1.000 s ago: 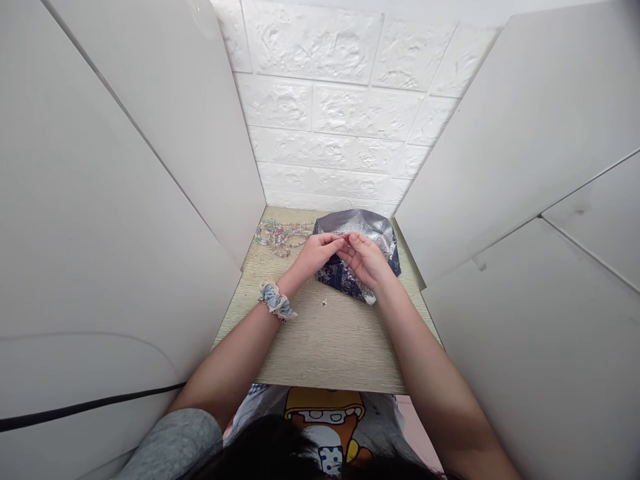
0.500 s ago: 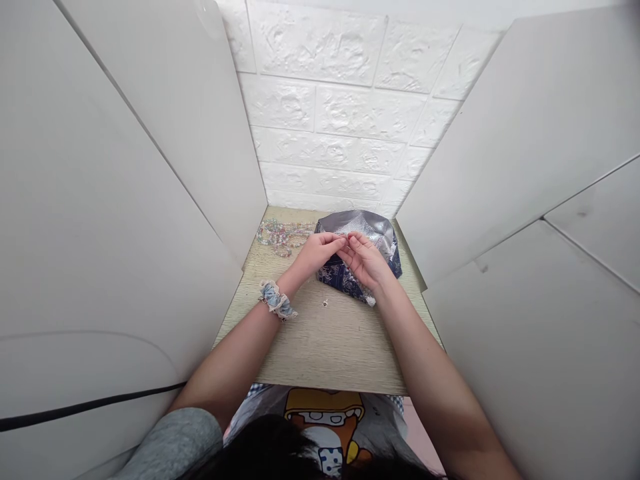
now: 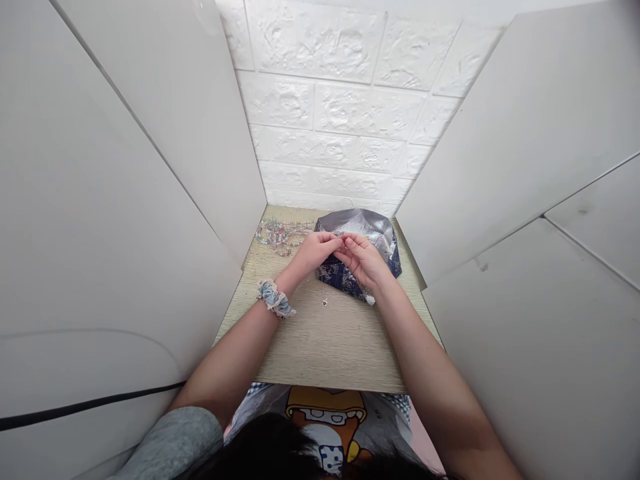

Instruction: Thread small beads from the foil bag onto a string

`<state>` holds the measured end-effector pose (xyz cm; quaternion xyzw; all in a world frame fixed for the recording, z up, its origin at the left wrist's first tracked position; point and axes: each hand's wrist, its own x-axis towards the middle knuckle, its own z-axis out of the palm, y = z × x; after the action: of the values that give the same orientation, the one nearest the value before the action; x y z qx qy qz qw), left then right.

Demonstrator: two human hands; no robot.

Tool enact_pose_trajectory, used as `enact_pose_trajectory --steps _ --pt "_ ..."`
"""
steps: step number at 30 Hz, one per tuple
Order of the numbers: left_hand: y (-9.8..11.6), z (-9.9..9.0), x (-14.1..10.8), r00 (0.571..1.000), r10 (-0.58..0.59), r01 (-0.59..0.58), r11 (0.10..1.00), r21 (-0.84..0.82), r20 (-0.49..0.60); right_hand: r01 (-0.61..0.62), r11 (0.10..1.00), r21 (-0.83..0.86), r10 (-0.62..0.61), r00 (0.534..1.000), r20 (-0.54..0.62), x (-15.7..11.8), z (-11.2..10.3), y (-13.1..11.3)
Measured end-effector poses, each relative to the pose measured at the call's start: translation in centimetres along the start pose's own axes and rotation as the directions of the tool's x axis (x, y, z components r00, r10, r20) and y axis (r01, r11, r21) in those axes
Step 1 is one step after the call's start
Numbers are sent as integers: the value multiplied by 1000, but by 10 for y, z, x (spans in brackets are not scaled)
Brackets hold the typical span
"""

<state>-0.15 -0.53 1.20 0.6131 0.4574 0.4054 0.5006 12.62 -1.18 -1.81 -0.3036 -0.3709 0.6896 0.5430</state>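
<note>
Head view: left hand [image 3: 316, 251] and right hand [image 3: 366, 262], both pinched closed, hold a tiny, indistinct item [image 3: 343, 237].

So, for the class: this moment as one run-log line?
left hand, right hand: fingertips together over navy patterned silver-lined pouch | anything pinched: unclear | leftward: multicoloured beaded strands | nearer: tiny metallic-looking piece on pale wood-grain tabletop

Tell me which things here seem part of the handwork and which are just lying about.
Seemingly in use:
- left hand and right hand, fingertips close together; anything between them is too small to make out
- blue patterned bag with silvery lining, beneath the hands

Probably just lying about:
- beaded strands, left of the bag
- tiny piece on the tabletop
</note>
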Motion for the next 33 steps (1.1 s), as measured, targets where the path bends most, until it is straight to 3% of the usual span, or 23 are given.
enact_pose_trajectory --steps 20,28,33 --pt "4 -1 -2 1000 -16 16 1000 6 -6 -30 999 -19 30 999 -10 0 -1 1" --pt "-2 -2 1 992 -67 68 998 -8 104 -20 997 -73 18 1000 -26 -1 2 -3" --pt "-3 0 0 986 -95 112 986 -122 134 31 981 -192 -46 996 -75 -3 4 -9"
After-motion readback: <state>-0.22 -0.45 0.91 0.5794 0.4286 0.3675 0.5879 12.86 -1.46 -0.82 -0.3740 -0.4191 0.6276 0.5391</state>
